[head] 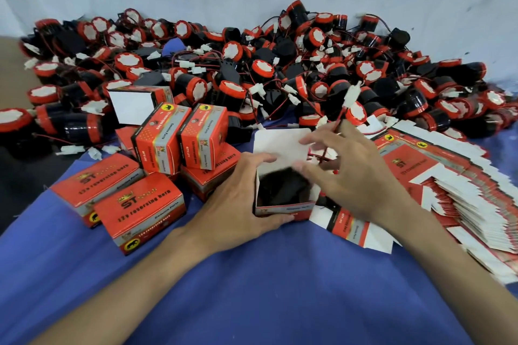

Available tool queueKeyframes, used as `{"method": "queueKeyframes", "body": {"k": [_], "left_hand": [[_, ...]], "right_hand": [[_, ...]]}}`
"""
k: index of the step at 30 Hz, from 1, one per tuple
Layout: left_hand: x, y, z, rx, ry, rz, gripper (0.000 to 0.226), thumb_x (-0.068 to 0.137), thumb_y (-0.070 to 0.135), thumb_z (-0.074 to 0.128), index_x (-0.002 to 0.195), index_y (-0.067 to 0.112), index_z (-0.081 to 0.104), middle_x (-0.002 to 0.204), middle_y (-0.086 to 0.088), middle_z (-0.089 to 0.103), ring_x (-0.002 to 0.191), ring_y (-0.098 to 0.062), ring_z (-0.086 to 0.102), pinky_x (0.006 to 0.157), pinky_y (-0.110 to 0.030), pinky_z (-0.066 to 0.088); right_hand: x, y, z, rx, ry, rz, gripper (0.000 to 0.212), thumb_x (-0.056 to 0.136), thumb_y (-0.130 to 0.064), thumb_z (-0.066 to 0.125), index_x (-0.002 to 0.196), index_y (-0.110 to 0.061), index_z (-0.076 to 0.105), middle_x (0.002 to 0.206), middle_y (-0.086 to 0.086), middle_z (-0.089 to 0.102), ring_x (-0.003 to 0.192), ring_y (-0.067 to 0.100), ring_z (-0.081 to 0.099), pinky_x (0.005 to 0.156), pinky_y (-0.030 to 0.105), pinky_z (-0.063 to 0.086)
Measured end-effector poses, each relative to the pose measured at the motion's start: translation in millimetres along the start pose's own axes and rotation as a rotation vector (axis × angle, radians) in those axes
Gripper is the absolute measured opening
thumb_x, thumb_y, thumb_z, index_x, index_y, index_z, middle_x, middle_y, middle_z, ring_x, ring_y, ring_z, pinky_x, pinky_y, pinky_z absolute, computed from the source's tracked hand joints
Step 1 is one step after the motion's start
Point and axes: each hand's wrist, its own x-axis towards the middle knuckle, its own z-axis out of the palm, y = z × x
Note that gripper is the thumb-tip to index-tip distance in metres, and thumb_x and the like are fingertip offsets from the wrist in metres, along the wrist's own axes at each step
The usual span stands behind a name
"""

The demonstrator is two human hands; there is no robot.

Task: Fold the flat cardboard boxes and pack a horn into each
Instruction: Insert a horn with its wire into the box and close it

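Horn pile point(252, 70) behind boxes point(145, 176); flats point(462, 190) right.

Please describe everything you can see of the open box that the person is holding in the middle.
The small red and grey cardboard box stands upright on the blue cloth, top open, its white lid flap raised at the back. A dark, blurred horn body sits inside. The left hand grips its left side and front; the right hand hovers over the opening, holding a red wire with a white plug.
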Motion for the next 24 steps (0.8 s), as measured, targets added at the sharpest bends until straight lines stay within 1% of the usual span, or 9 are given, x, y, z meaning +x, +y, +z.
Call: {"method": "queueKeyframes", "body": {"k": [3, 6, 8, 10, 11, 16, 21, 23, 24], "left_hand": [[0, 1, 0, 0.014, 0.009, -0.002, 0.080, 0.066, 0.058, 0.076, 0.124, 0.048, 0.021, 0.124, 0.031, 0.031, 0.115, 0.014, 0.036, 0.088, 0.002, 0.028], [0, 1, 0, 0.011, 0.005, -0.002, 0.079, 0.067, 0.058, 0.075, 0.126, 0.045, 0.024, 0.123, 0.027, 0.032, 0.116, 0.012, 0.037, 0.089, 0.001, 0.029], [1, 1, 1, -0.014, 0.003, 0.001, 0.081, 0.067, 0.057, 0.076, 0.129, 0.039, 0.027, 0.126, 0.021, 0.036, 0.117, 0.007, 0.041, 0.091, -0.005, 0.034], [1, 1, 1, -0.051, -0.003, 0.007, 0.082, 0.067, 0.055, 0.078, 0.130, 0.036, 0.028, 0.126, 0.019, 0.039, 0.119, 0.003, 0.045, 0.092, -0.008, 0.038], [1, 1, 0, -0.066, -0.008, 0.010, 0.083, 0.067, 0.055, 0.078, 0.130, 0.037, 0.029, 0.127, 0.019, 0.040, 0.120, 0.003, 0.045, 0.092, -0.008, 0.038], [2, 2, -2, -0.107, -0.011, -0.026, 0.084, 0.066, 0.056, 0.077, 0.128, 0.047, 0.022, 0.126, 0.029, 0.039, 0.119, 0.011, 0.042, 0.088, -0.001, 0.034], [0, 1, -2, -0.059, -0.008, -0.065, 0.087, 0.061, 0.065, 0.073, 0.129, 0.044, 0.022, 0.122, 0.032, 0.038, 0.114, 0.014, 0.042, 0.084, 0.000, 0.034], [0, 2, -2, -0.010, -0.010, -0.063, 0.083, 0.062, 0.064, 0.070, 0.127, 0.041, 0.024, 0.123, 0.029, 0.036, 0.113, 0.012, 0.041, 0.083, -0.001, 0.035], [-1, 2, -2, -0.002, -0.011, -0.062, 0.078, 0.064, 0.063, 0.068, 0.126, 0.041, 0.025, 0.122, 0.030, 0.035, 0.112, 0.012, 0.041, 0.084, -0.001, 0.034]], "right_hand": [[-7, -3, -7, -0.571, 0.151, 0.128, 0.041, 0.091, -0.050, 0.048, 0.117, -0.021, 0.062, 0.105, 0.004, 0.057, 0.087, 0.025, 0.060, 0.060, 0.028, 0.037], [-13, -16, -9, -0.573, 0.247, -0.179, 0.017, 0.090, -0.024, 0.056, 0.085, -0.014, 0.069, 0.066, 0.003, 0.062, 0.057, 0.032, 0.060, 0.044, 0.029, 0.041], [-11, -17, -6, -0.547, 0.020, -0.493, 0.018, 0.076, -0.003, 0.063, 0.089, -0.014, 0.072, 0.080, 0.004, 0.063, 0.071, 0.027, 0.061, 0.052, 0.029, 0.046], [0, -13, 0, -0.596, -0.365, -0.578, 0.046, 0.079, 0.002, 0.059, 0.117, -0.023, 0.066, 0.116, 0.002, 0.056, 0.107, 0.021, 0.053, 0.077, 0.032, 0.047], [6, -8, 4, -0.598, -0.429, -0.554, 0.053, 0.084, -0.002, 0.054, 0.129, -0.030, 0.057, 0.127, -0.003, 0.048, 0.118, 0.018, 0.044, 0.089, 0.032, 0.043], [21, 1, 12, -0.568, -0.378, -0.519, 0.046, 0.088, -0.020, 0.057, 0.130, -0.036, 0.053, 0.123, -0.012, 0.046, 0.116, 0.010, 0.043, 0.073, 0.025, 0.041], [19, 7, 9, -0.528, -0.494, -0.513, 0.037, 0.099, -0.032, 0.044, 0.133, -0.024, 0.055, 0.137, -0.008, 0.044, 0.125, 0.011, 0.039, 0.100, 0.028, 0.036], [16, 4, 0, -0.456, -0.459, -0.530, 0.032, 0.099, -0.031, 0.045, 0.116, -0.018, 0.068, 0.129, -0.005, 0.057, 0.117, 0.013, 0.050, 0.097, 0.029, 0.039], [13, 3, -4, -0.409, -0.303, -0.513, 0.030, 0.096, -0.030, 0.049, 0.100, -0.015, 0.074, 0.117, -0.002, 0.065, 0.106, 0.016, 0.058, 0.088, 0.031, 0.044]]}}
